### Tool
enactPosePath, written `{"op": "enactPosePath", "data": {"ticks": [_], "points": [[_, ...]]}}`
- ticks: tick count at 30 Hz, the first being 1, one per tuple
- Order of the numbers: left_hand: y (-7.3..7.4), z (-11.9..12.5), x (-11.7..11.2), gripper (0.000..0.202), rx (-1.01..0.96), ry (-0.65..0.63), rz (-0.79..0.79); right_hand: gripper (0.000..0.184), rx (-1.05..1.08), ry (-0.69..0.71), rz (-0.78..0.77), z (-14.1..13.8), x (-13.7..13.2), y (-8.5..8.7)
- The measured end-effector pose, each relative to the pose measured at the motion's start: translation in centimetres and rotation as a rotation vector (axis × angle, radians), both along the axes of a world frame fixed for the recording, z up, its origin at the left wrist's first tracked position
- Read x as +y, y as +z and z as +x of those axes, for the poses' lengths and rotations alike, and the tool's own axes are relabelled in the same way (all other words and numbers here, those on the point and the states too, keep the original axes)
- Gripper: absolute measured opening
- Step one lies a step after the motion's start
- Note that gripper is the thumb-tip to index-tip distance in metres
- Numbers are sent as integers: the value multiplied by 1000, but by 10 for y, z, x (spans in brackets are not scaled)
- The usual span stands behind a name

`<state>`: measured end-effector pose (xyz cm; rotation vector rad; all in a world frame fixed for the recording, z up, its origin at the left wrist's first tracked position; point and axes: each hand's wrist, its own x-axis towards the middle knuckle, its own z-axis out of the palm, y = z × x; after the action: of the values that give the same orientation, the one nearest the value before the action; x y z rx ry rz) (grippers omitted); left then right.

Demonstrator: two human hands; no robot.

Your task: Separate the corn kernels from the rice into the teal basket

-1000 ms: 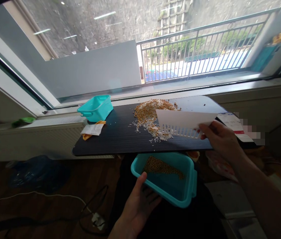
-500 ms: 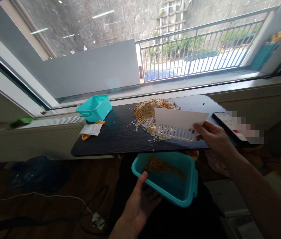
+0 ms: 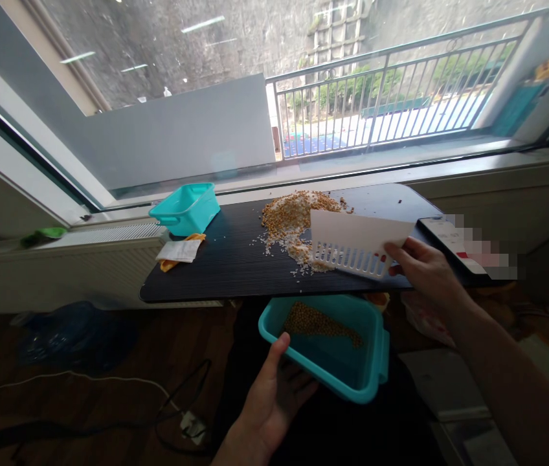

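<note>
My left hand (image 3: 274, 395) grips the near rim of a turquoise plastic bin (image 3: 323, 370), thumb over the edge and fingers beneath. Round tan beans, like soybeans (image 3: 311, 320), lie on the bin's floor toward its far left. Pinched by its right end in my right hand (image 3: 417, 262) is a white slotted card (image 3: 359, 230), its row of slots along the lower edge. It hovers above the dark table, partly covering a heap of mixed beans and white rice (image 3: 287, 217). Loose rice grains (image 3: 298, 252) trail from the heap toward the table's near edge.
A second turquoise bin (image 3: 187, 210) stands at the table's back left, beside an orange-and-white packet (image 3: 182, 251). On the right lies a phone (image 3: 449, 243). The dark table (image 3: 235, 259) backs onto a window. A cable and power strip (image 3: 191, 427) lie on the floor.
My right hand has moved the slotted card slightly to the right. The left hand, its bin and the heap look much the same.
</note>
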<state>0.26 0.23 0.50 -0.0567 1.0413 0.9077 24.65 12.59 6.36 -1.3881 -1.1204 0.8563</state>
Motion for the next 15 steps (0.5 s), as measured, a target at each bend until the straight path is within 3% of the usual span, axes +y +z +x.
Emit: {"op": "enactPosePath", "data": {"ticks": [9, 15], "points": [[-3, 1, 0, 58, 18, -10, -7, 26, -66, 66, 5, -3, -8, 3], [-5, -1, 0, 57, -9, -18, 3, 27, -34, 37, 25, -1, -10, 5]]}}
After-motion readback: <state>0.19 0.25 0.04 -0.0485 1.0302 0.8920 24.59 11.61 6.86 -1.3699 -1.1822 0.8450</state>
